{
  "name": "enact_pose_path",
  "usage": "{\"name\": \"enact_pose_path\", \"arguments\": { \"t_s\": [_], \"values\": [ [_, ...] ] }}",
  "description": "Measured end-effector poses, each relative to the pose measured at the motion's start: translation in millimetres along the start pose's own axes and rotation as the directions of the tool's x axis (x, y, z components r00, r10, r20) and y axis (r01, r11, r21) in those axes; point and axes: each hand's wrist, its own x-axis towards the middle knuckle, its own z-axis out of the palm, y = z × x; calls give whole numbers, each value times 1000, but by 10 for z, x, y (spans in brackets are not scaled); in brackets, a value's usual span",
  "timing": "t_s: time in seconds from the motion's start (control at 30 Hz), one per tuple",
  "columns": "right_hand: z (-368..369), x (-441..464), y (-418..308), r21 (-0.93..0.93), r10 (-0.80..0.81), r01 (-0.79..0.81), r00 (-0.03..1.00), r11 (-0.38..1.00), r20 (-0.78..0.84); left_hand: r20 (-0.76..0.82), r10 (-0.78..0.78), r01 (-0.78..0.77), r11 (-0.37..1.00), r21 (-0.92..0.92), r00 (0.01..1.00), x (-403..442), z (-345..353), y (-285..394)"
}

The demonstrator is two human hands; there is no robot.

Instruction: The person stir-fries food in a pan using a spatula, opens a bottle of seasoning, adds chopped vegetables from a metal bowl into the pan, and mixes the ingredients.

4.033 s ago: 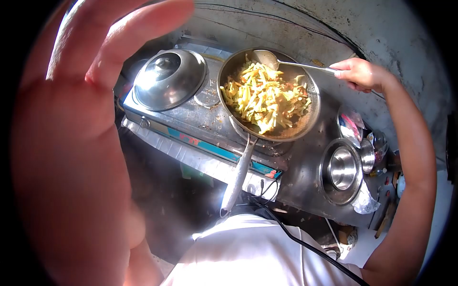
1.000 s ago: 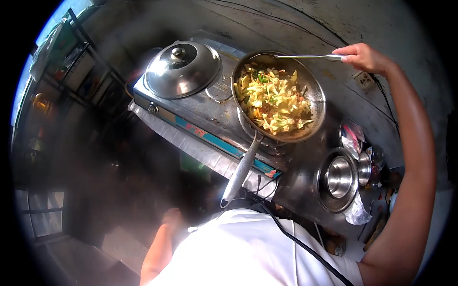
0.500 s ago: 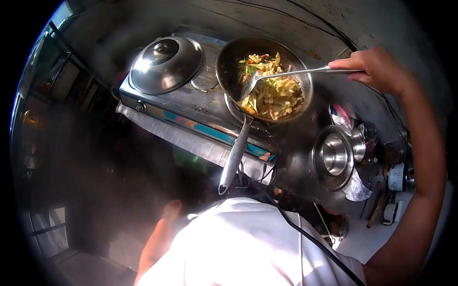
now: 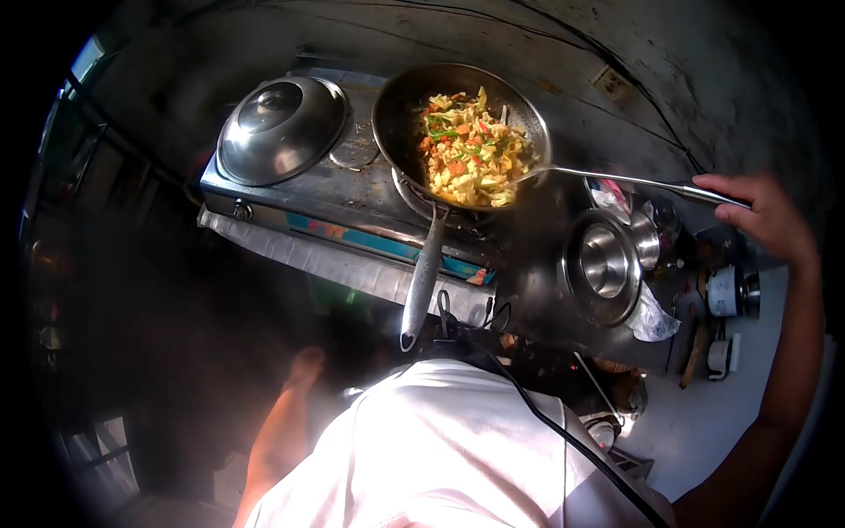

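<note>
My right hand (image 4: 766, 211) is closed around the handle end of a long metal spatula (image 4: 616, 178). The spatula's head sits at the right side of a wok (image 4: 385, 132), partly hidden by the food. Chopped cauliflower with orange and green pieces (image 4: 475, 150) fills the wok's middle. The wok rests on the right burner of a steel gas stove (image 4: 352, 198), its long handle (image 4: 422, 282) pointing toward me. My left hand (image 4: 305, 363) hangs low beside my body, away from the stove; its fingers are too dim and hazy to make out.
A domed metal lid (image 4: 286, 136) covers the stove's left side. To the right stand nested metal bowls (image 4: 605, 260), a white plastic bag (image 4: 653, 319) and a white pot-like appliance (image 4: 723, 292). A black cable (image 4: 537, 409) runs over my white shirt.
My right hand has moved lower and to the right. The spatula's head has gone from the left of the food to its right edge, and the food is heaped differently.
</note>
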Motion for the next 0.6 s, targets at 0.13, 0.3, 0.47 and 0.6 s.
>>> {"name": "enact_pose_path", "arguments": {
  "t_s": [0.13, 0.3, 0.47, 0.6],
  "values": [
    [523, 296, -194, -154, -33, 38, 999, 987, 32, 20, 36, -36, 999, 9, 999, -4, 104, -85],
    [910, 573, -451, -484, -15, -35, 995, 874, -98, 79, 73, -79, 993, 85, 994, -64, 96, -216],
    [354, 503, 118, -130, -178, 163, 977, 978, -118, 3, 9, -9, 1000, -11, 1000, -356, 53, -47],
    [98, 699, 260, -31, 8, -10, 998, 999, -66, -18, 71, -71, 997, -6, 997, -112, -41, -770]
  ]
}}
